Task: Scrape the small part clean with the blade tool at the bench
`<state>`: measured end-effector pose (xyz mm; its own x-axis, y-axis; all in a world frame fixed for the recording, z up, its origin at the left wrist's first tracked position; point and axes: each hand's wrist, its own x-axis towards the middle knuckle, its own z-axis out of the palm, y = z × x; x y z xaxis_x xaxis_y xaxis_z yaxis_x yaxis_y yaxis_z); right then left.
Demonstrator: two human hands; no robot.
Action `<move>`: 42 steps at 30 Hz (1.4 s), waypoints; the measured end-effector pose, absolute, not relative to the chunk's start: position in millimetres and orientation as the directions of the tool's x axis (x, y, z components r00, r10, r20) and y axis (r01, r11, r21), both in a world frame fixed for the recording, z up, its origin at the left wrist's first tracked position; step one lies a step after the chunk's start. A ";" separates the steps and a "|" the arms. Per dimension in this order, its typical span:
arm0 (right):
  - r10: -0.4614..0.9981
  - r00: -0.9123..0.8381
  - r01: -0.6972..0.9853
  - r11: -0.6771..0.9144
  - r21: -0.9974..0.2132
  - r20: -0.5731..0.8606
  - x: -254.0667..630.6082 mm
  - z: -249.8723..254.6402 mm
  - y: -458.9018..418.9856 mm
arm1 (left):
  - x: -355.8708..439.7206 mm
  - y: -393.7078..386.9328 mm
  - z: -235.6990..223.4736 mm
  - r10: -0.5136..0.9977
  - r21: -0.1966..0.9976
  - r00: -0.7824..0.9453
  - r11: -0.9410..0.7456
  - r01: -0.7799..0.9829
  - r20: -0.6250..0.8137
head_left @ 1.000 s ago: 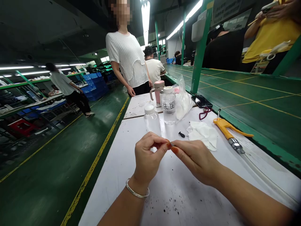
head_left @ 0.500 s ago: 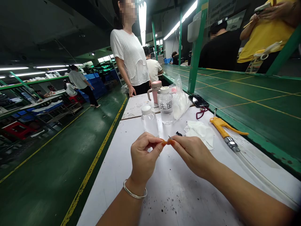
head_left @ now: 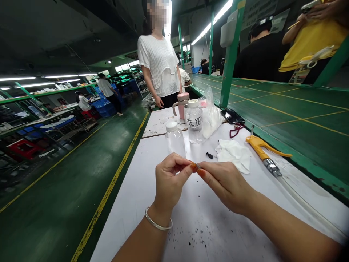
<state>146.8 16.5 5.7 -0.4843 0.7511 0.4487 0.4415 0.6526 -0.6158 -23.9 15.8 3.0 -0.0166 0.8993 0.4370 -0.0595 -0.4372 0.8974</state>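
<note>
Head view, white tabletop (head_left: 136, 189), green factory floor (head_left: 62, 196)

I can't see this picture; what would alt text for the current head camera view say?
Two bare hands, left and right, meet fingertip to fingertip over a white table, pinching something too small to identify. Beyond them stand clear bottles; an orange air gun lies at right.

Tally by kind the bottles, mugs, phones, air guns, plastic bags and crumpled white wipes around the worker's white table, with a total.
Clear capped bottles: 2
Pink mug: 1
Phone: 1
Yellow-orange air gun: 1
Clear plastic bag: 1
Crumpled white wipe: 1
Total: 7
</note>
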 end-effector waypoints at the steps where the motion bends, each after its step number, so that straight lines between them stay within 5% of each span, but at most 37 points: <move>1: 0.749 -0.487 0.444 0.655 -0.611 0.449 146.6 5.3 16.2 | -23.8 16.0 2.7 0.899 0.898 -0.014 -0.437 -0.058 0.437; 11: 0.810 -0.430 0.532 0.583 -0.614 0.397 146.6 6.6 19.0 | -25.1 16.0 0.1 0.876 0.875 -0.022 -0.480 0.059 0.482; 23: 0.812 -0.412 0.431 0.573 -0.697 0.412 147.9 7.5 17.5 | -26.0 19.7 1.1 0.946 0.919 0.003 -0.316 -0.235 0.325; 42: 0.727 -0.490 0.380 0.674 -0.633 0.480 145.6 6.0 14.0 | -22.6 15.6 2.9 0.943 0.916 0.058 -0.302 -0.265 0.327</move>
<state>145.6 14.0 6.0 -0.4902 0.7273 0.4805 0.3796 0.6743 -0.6334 -22.6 15.6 2.9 0.0584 0.9430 0.3275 -0.2647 -0.3017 0.9159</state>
